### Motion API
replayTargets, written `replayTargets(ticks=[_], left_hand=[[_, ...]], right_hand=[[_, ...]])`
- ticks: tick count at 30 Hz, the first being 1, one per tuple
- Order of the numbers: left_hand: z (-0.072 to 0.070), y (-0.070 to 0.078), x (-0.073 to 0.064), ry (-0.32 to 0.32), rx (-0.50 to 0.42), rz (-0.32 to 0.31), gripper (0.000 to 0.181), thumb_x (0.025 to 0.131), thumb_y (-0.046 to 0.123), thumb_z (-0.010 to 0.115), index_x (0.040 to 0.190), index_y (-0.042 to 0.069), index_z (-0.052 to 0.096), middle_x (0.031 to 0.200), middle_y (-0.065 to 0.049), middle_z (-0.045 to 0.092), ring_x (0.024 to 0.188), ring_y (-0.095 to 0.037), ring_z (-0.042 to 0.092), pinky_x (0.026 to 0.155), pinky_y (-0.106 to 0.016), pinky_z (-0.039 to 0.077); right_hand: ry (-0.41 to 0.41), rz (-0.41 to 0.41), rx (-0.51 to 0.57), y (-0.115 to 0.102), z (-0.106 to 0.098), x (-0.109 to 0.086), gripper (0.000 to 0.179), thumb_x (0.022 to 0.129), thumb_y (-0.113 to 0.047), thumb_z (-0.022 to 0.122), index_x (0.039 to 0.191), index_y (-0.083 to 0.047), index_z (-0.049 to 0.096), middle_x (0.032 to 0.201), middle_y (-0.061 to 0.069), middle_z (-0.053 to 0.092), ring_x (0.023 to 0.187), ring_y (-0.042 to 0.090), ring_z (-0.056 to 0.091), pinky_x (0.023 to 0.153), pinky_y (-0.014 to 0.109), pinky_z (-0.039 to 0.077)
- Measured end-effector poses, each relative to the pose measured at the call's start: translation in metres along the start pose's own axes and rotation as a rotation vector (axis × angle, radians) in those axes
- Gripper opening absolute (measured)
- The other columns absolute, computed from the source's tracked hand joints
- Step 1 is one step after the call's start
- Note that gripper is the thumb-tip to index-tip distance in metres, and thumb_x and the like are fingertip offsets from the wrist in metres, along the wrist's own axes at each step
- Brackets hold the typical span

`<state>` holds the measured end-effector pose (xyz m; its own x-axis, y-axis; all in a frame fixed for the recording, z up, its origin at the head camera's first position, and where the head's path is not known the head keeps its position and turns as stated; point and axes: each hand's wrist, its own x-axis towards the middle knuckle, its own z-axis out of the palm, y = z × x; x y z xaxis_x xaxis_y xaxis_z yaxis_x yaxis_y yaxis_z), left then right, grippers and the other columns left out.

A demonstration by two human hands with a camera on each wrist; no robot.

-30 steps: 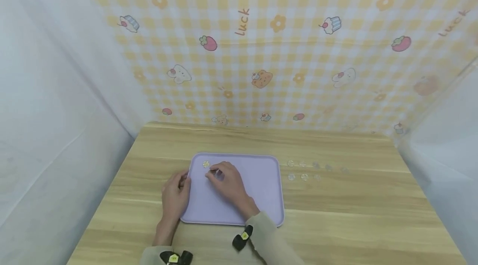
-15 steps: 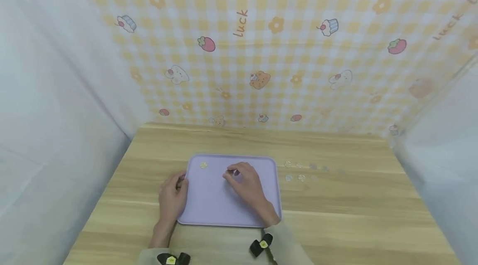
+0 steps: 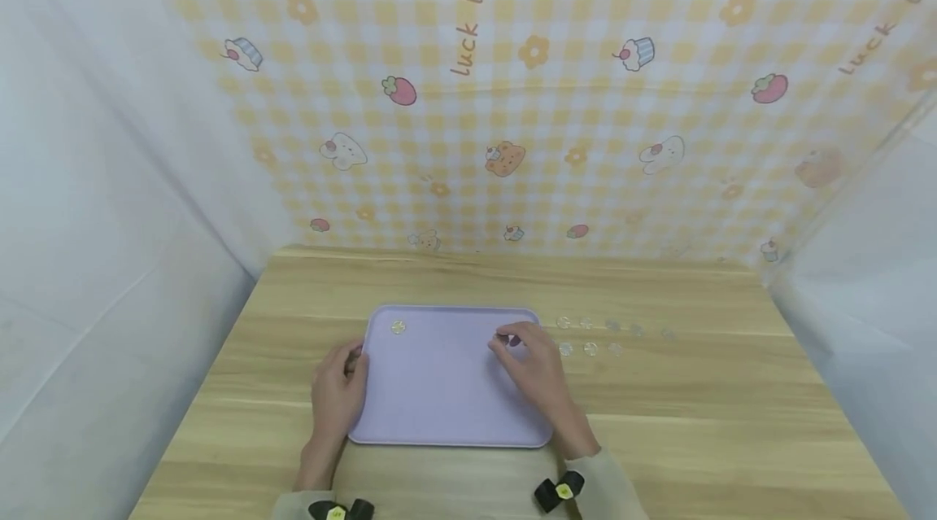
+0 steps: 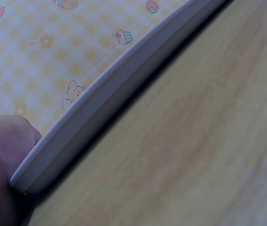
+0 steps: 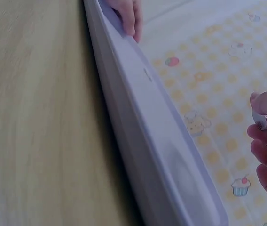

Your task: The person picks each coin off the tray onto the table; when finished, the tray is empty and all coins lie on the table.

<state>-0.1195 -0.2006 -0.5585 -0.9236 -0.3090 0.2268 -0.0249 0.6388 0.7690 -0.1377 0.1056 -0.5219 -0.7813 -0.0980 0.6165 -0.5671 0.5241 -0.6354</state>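
A shallow lilac tray (image 3: 432, 390) lies on the wooden table. My left hand (image 3: 340, 390) grips its left edge; in the left wrist view, part of that hand (image 4: 6, 150) shows against the tray rim (image 4: 105, 89). Over the tray's right side is my right hand (image 3: 534, 365), thumb and forefinger pinching a small silvery coin-like disc (image 5: 260, 121), seen edge-on in the right wrist view. Near the tray's far left corner lies one small yellowish round disc (image 3: 398, 327).
Right of the tray, several small see-through round discs (image 3: 590, 349) lie in two rows on the wooden table (image 3: 695, 414). A yellow checked cloth (image 3: 439, 113) hangs behind the table, with white cloth (image 3: 110, 260) at the sides.
My right hand has moved right across the tray, from near the yellowish disc to the tray's right side, fingers still pinched. My left hand keeps hold of the tray's left edge.
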Motion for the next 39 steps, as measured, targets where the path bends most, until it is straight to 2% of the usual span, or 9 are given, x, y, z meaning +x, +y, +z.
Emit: replayTargets(ticks=[4,9,13,19,26,29,32,39], left_hand=[[0.000,0.000,0.000,-0.003,0.004,-0.004,0.026,0.096,0.012,0.063,0.121,0.007,0.068,0.106,-0.009,0.071,0.090,-0.020,0.067,0.077,-0.031,0.055],[0.000,0.001,-0.001,0.000,0.005,0.001,0.026,0.096,0.012,0.063,0.120,0.007,0.068,0.105,-0.009,0.071,0.089,-0.020,0.067,0.076,-0.029,0.055],[0.001,0.002,-0.001,-0.010,0.005,0.011,0.026,0.096,0.012,0.063,0.121,0.006,0.068,0.106,-0.009,0.071,0.089,-0.021,0.067,0.076,-0.028,0.055],[-0.002,0.003,0.001,0.015,0.010,0.023,0.025,0.095,0.011,0.063,0.119,0.006,0.068,0.104,-0.010,0.071,0.088,-0.021,0.067,0.075,-0.029,0.055],[0.000,0.000,-0.001,0.007,0.004,0.001,0.026,0.096,0.012,0.063,0.121,0.008,0.068,0.106,-0.008,0.071,0.090,-0.020,0.067,0.076,-0.027,0.054],[0.002,-0.003,-0.002,-0.004,0.015,-0.012,0.026,0.097,0.014,0.062,0.121,0.009,0.068,0.106,-0.007,0.071,0.090,-0.019,0.066,0.075,-0.025,0.053],[0.003,-0.002,-0.002,-0.008,0.014,-0.008,0.026,0.097,0.014,0.062,0.121,0.009,0.068,0.106,-0.007,0.071,0.090,-0.019,0.066,0.075,-0.026,0.054],[0.003,0.000,-0.001,-0.005,-0.002,0.007,0.025,0.096,0.011,0.062,0.120,0.008,0.069,0.106,-0.008,0.071,0.089,-0.019,0.066,0.074,-0.025,0.054]], right_hand=[[0.025,0.012,0.011,0.011,-0.008,-0.005,0.021,0.078,-0.007,0.083,0.097,-0.009,0.072,0.090,-0.001,0.071,0.081,0.014,0.061,0.072,0.024,0.051],[0.019,0.034,-0.041,0.023,-0.020,-0.007,0.022,0.082,-0.012,0.080,0.102,-0.008,0.071,0.092,0.000,0.070,0.083,0.013,0.060,0.073,0.022,0.050],[0.047,0.097,-0.066,0.033,-0.034,-0.012,0.020,0.083,-0.010,0.080,0.101,-0.007,0.072,0.093,0.001,0.071,0.084,0.012,0.061,0.075,0.018,0.052],[0.098,0.188,-0.051,0.044,-0.046,-0.023,0.018,0.084,-0.008,0.079,0.101,-0.008,0.073,0.093,0.003,0.071,0.085,0.014,0.061,0.071,0.022,0.055],[0.098,0.155,-0.049,0.057,-0.059,-0.028,0.023,0.081,-0.004,0.080,0.102,-0.001,0.072,0.093,0.006,0.072,0.085,0.019,0.062,0.079,0.023,0.052],[0.103,0.238,-0.067,0.064,-0.069,-0.032,0.022,0.083,-0.006,0.079,0.104,-0.004,0.072,0.096,0.002,0.072,0.088,0.013,0.061,0.078,0.020,0.053],[0.122,0.390,-0.065,0.070,-0.082,-0.038,0.021,0.087,-0.013,0.076,0.107,-0.008,0.072,0.099,-0.002,0.070,0.092,0.006,0.057,0.080,0.014,0.051],[0.185,0.501,-0.134,0.088,-0.107,-0.052,0.024,0.092,-0.025,0.073,0.112,-0.012,0.070,0.101,-0.006,0.069,0.089,-0.001,0.059,0.079,0.011,0.049]])
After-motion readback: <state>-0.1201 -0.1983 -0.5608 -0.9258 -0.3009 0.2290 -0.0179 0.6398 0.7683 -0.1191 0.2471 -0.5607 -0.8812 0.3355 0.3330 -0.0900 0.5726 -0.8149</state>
